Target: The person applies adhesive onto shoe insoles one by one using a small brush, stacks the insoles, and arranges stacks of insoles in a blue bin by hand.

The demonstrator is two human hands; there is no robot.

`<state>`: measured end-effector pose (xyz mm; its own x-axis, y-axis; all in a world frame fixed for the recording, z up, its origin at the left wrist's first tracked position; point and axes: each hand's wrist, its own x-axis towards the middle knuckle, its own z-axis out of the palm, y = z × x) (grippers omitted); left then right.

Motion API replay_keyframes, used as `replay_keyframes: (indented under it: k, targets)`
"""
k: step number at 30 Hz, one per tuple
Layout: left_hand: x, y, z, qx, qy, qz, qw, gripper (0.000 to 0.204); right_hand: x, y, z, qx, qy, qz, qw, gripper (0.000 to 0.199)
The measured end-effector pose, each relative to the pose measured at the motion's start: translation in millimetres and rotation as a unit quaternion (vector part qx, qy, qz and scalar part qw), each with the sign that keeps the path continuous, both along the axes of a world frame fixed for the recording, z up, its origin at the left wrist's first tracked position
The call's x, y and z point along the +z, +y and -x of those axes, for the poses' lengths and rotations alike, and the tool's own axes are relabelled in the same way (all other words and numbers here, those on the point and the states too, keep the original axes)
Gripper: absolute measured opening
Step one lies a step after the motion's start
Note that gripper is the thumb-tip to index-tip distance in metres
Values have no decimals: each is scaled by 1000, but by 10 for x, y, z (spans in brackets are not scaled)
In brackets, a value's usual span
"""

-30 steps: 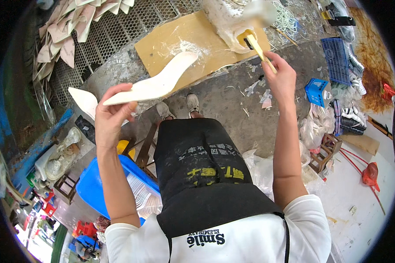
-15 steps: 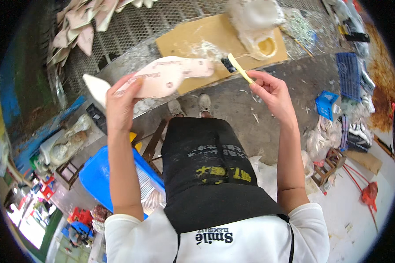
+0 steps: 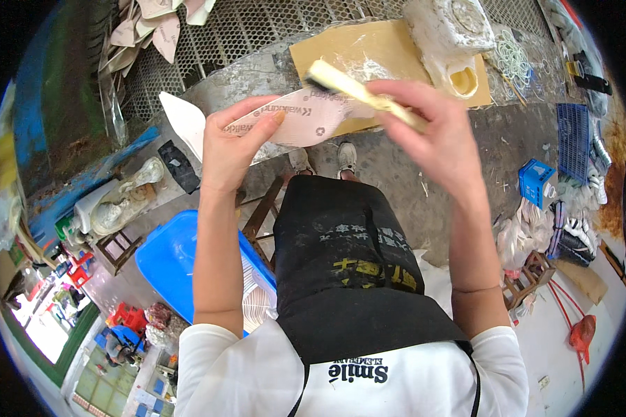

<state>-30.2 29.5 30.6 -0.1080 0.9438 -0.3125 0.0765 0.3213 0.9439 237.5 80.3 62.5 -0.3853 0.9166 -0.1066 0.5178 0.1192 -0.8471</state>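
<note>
My left hand pinches a pale pink insole sheet with printing on it, thumb on its face and fingers behind. A white pointed piece sticks out on the far side of that hand. My right hand, slightly blurred, is closed around a brush with a pale yellow handle and dark bristles. The bristles are over the upper edge of the insole sheet; whether they touch it I cannot tell. The brush and right hand hide the sheet's right end.
Ahead lies a brown cardboard sheet bearing a crusted white container with a yellowish opening. More pink pieces are piled on the metal mesh. A blue bin with striped contents stands beside my left forearm.
My right hand has brought the brush leftward, from beside the insole sheet to over it. The sheet has tilted a little in my left hand. The whole view has shifted slightly.
</note>
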Motion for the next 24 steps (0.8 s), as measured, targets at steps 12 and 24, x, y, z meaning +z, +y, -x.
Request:
replay_keyframes:
  k: [12, 24]
  targets:
    - [-263, -92, 249, 11, -25, 16, 1000, 26, -624, -137, -207, -94, -58, 19, 994, 30]
    - [-406, -417, -276, 258, -361, 85, 892, 30, -635, -672, -203, -110, 19, -18, 994, 35]
